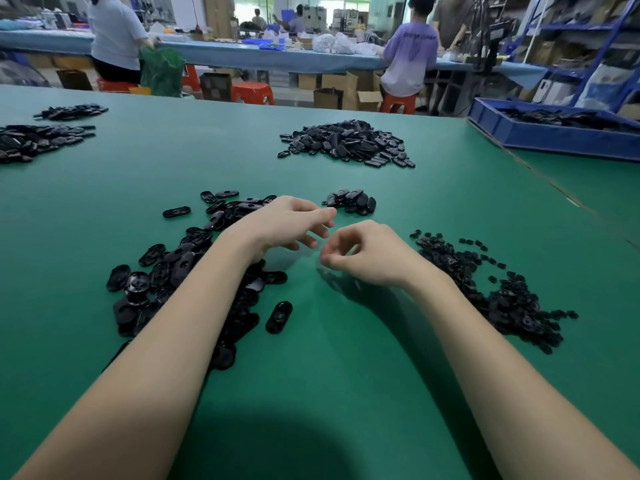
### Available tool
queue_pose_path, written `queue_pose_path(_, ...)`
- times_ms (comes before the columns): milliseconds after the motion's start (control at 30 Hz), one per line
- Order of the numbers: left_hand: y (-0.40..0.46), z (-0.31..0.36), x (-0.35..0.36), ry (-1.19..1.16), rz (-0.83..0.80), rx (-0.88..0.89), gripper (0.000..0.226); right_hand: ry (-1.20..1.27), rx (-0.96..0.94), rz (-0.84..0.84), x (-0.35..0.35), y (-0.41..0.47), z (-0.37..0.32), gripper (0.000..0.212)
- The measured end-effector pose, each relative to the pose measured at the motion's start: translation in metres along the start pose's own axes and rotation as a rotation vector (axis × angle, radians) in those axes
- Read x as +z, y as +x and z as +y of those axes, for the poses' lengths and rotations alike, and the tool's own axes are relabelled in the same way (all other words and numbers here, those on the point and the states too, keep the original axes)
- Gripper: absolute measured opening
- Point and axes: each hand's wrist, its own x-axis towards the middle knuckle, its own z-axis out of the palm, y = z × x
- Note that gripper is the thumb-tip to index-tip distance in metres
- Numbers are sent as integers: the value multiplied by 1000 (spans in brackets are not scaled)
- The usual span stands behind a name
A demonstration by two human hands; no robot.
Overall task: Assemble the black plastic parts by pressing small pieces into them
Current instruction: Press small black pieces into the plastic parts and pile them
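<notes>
Both hands up over bare green mat [346, 358], nothing visibly held. Left hand [284, 223] loose, fingers relaxed and half spread, empty. Right hand [367, 254] curled, fingertips drawn toward thumb as if pinching; could be nipping something tiny, but nothing black showing there, so can't tell.

Oval shells [180, 268] heaped under and outside the left forearm, one stray shell [279, 317] lying just inside the left wrist, nearest of all. Small pieces [502, 292] scattered outside the right wrist, trailing back along the right forearm. Little stack [351, 201] just beyond the left fingertips, likely finished ones. Big pile [346, 142] well beyond both hands.

Handling, by the look: shells light, rigid, glossy moulded plastic, probably slick, so better pinched across the narrow waist, thumb one side and fingers the other, cavity up. Small pieces featherlight and fiddly, best taken singly by thumb and forefinger tips; easy to fumble or grab two. Press-fit probably wants a square, straight thumb push, shell backed by mat or fingers; skewed and it may jam or pop out. Nothing fragile-looking, a drop likely harmless
</notes>
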Motion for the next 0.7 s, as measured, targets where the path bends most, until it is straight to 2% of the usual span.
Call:
queue_pose_path(133, 2, -3, 3, -68, -19, 36, 33, -94, -179, 13, 23, 1, -17, 4)
queue_pose_path(300, 3, -6, -2, -108, 1, 18, 34, -185, -298, 16, 40, 0, -23, 24)
queue_pose_path(400, 5, -7, -2, -124, -2, 16, 36, -217, -307, 49, 41, 1, -21, 17)
queue_pose_path(500, 6, -7, 0, -128, -3, 13, 38, -136, -268, 47, 32, 4, -14, 4)
queue_pose_path(700, 5, -4, 6, -134, -66, 6, 33, -6, -47, 4, -14, 2, 9, 8)
